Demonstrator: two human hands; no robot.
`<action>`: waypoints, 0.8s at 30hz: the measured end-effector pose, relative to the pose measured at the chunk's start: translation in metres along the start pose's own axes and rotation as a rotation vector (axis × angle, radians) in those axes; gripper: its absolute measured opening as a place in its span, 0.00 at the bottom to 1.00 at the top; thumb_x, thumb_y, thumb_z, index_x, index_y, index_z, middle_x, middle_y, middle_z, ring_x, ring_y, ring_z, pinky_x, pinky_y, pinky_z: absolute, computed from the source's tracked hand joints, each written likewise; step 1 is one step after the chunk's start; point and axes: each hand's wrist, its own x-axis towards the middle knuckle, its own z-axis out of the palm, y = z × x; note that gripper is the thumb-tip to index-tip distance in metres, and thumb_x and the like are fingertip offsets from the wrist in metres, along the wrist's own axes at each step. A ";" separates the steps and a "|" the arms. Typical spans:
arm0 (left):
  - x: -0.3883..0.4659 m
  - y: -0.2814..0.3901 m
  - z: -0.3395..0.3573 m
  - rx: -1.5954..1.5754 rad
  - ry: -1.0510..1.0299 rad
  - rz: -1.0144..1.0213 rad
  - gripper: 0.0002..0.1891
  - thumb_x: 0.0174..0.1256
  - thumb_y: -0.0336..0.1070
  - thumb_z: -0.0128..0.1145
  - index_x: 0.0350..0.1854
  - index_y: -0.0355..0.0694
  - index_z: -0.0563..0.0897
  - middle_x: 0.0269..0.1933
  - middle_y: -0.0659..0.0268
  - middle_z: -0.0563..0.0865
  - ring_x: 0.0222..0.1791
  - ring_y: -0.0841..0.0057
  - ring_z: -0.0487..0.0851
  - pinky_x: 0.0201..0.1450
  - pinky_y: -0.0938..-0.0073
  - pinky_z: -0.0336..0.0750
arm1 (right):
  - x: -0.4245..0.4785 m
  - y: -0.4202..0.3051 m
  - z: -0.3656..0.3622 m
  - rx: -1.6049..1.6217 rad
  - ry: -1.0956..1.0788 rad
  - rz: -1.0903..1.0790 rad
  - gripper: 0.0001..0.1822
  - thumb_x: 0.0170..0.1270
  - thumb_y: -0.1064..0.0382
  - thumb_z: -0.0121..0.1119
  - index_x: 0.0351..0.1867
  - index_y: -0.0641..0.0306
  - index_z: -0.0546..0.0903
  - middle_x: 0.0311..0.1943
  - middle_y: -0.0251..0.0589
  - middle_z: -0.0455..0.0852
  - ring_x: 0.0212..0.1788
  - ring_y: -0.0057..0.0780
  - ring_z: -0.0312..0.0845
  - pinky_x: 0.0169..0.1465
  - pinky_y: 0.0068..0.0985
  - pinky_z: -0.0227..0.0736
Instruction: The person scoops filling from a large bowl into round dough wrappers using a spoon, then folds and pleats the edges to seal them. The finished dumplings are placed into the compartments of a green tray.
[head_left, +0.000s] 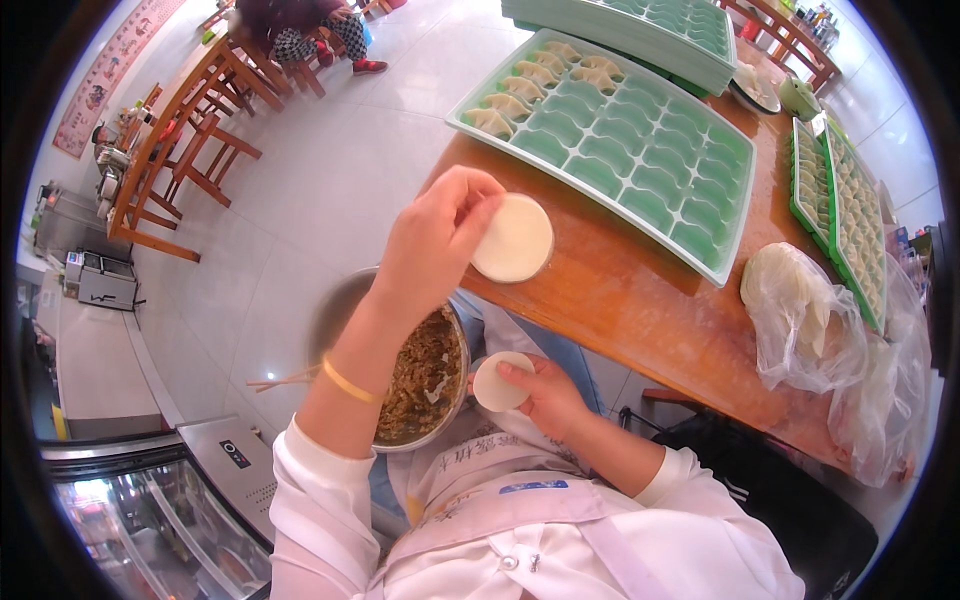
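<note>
My left hand (450, 217), a yellow band on its wrist, has its fingers curled together at the edge of a pale, round, thin-rimmed object (514, 238) by the table's near edge; I cannot tell whether it is a shallow dish or dough, nor whether my fingers grip it. Lower down, my right hand (551, 394) holds a round dough wrapper (502, 382), thumb on top. Partly behind my left forearm is a metal bowl (463, 341) of brown minced filling (424, 375), with wooden chopsticks (281, 379) at its left. Several pleated dumplings (521, 88) sit in a green compartment tray (600, 202).
Stacked trays (637, 37) stand behind. On the wooden table's (675, 330) right are a plastic bag of wrappers (802, 307), filled dumpling trays (859, 225) and a green container (799, 97). A seated person (300, 37) is far left. A glass-topped appliance (157, 525) stands lower left.
</note>
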 end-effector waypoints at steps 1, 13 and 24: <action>0.000 -0.009 0.002 0.106 0.053 0.063 0.06 0.64 0.31 0.53 0.41 0.36 0.77 0.33 0.70 0.79 0.27 0.86 0.72 0.32 0.82 0.70 | -0.002 0.001 0.000 -0.008 0.018 -0.022 0.20 0.64 0.62 0.53 0.55 0.68 0.69 0.43 0.51 0.81 0.48 0.39 0.79 0.54 0.30 0.72; -0.278 -0.113 -0.065 0.905 0.016 -0.508 0.18 0.56 0.40 0.61 0.47 0.38 0.77 0.38 0.61 0.79 0.34 0.66 0.77 0.39 0.69 0.73 | -0.026 -0.022 0.014 -1.353 -0.167 -0.865 0.10 0.55 0.72 0.62 0.40 0.63 0.82 0.35 0.45 0.84 0.36 0.36 0.81 0.39 0.25 0.75; -0.297 -0.166 -0.035 0.624 0.022 -0.404 0.07 0.58 0.33 0.57 0.38 0.40 0.82 0.34 0.63 0.81 0.34 0.64 0.78 0.36 0.69 0.73 | -0.011 0.000 0.041 -0.047 0.059 -0.062 0.20 0.62 0.53 0.55 0.49 0.64 0.71 0.39 0.53 0.81 0.40 0.44 0.81 0.41 0.35 0.77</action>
